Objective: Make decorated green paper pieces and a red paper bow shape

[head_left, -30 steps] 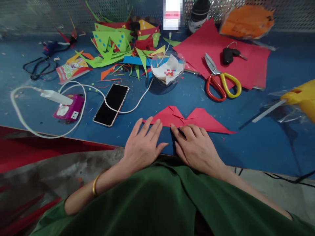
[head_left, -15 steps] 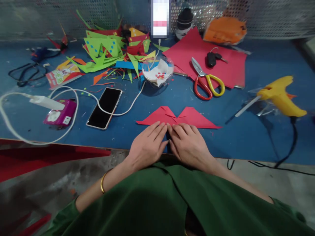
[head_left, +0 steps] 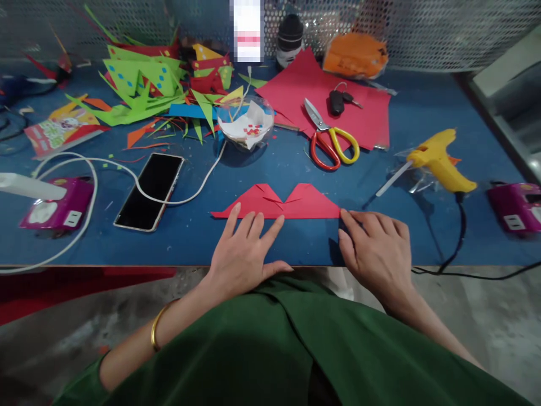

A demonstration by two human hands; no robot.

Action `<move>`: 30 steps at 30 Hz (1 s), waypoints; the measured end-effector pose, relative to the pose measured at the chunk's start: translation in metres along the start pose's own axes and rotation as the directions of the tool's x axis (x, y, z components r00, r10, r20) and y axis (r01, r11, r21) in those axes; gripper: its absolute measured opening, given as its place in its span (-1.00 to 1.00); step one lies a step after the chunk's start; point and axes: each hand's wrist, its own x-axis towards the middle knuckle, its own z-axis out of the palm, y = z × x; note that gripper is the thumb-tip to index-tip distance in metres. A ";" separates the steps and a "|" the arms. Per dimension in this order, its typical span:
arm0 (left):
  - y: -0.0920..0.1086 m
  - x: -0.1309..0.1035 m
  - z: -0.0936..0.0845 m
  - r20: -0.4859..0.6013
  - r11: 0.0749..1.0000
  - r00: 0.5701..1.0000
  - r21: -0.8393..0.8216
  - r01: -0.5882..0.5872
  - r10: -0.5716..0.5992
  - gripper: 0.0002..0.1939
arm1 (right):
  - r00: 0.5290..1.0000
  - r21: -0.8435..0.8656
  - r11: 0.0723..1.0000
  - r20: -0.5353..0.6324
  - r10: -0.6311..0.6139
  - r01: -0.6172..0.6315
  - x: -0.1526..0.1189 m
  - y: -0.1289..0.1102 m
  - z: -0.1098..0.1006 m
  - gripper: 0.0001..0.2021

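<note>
A folded red paper (head_left: pixel 302 206) with two peaks and a notch between them lies flat near the front edge of the blue table. My left hand (head_left: pixel 243 248) is spread, its fingertips resting on the paper's lower edge at the left and middle. At the paper's right corner, the fingers of my right hand (head_left: pixel 376 248) are bent close together with the index fingertip touching the tip. Whether anything is pinched there is hidden.
Red-and-yellow scissors (head_left: pixel 325 138) and car keys (head_left: pixel 338 102) lie on red sheets (head_left: pixel 376 121). A yellow glue gun (head_left: pixel 443 160) is at right. Left are a phone (head_left: pixel 150 192), white cable and purple box (head_left: pixel 78 206). Behind stand a bowl (head_left: pixel 245 124) and green cutouts (head_left: pixel 143 76).
My right hand has slid right along the paper's lower edge to its corner. My left hand has opened wider. The whole view has shifted to the right.
</note>
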 end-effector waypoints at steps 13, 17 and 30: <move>0.007 0.001 -0.005 0.062 0.999 0.997 -0.008 0.045 -0.045 -0.31 | 0.952 0.347 0.887 -0.136 -0.274 0.305 0.030 -0.063 0.002 -0.50; -0.003 -0.008 -0.006 0.022 0.997 0.997 -0.020 0.081 -0.080 -0.35 | 0.968 0.328 0.911 -0.109 -0.225 0.249 0.024 -0.059 0.007 -0.49; -0.041 -0.057 -0.012 0.000 0.964 0.964 0.028 0.265 -0.265 -0.42 | 0.998 0.111 0.992 -0.034 -0.050 0.054 -0.014 0.006 0.010 -0.51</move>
